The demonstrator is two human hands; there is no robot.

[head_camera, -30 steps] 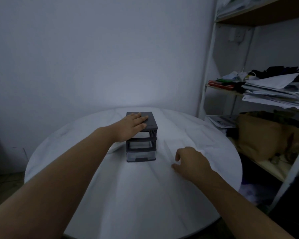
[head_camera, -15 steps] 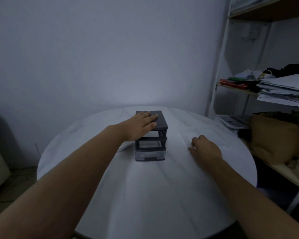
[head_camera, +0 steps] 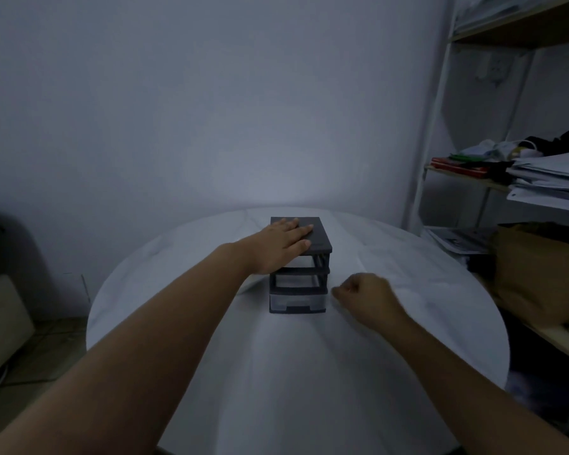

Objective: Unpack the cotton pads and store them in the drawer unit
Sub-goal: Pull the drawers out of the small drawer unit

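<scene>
Left grip (head_camera: 284,243) lay flat, open, pressing the drawer unit (head_camera: 301,267) top. Right grip (head_camera: 363,298) was curled, holding nothing visible, just right of the drawer fronts and nearer them.

Light: dim, bluish; a soft pool of brightness is seen on the wall (head_camera: 270,165) above the worktop (head_camera: 211,372).
Shadows: corners are left dark.
Blur: the right hand (head_camera: 368,298) is smeared by motion.
Distortion: the shelf (head_camera: 440,126) is bowed at the edge.

A dim room with a plain pale wall (head_camera: 211,110) lit by a soft central glow. A round white table (head_camera: 309,372) stands before it. A shelving unit (head_camera: 440,142) on the right holds stacked papers (head_camera: 552,182) and a brown bag (head_camera: 539,274).
</scene>
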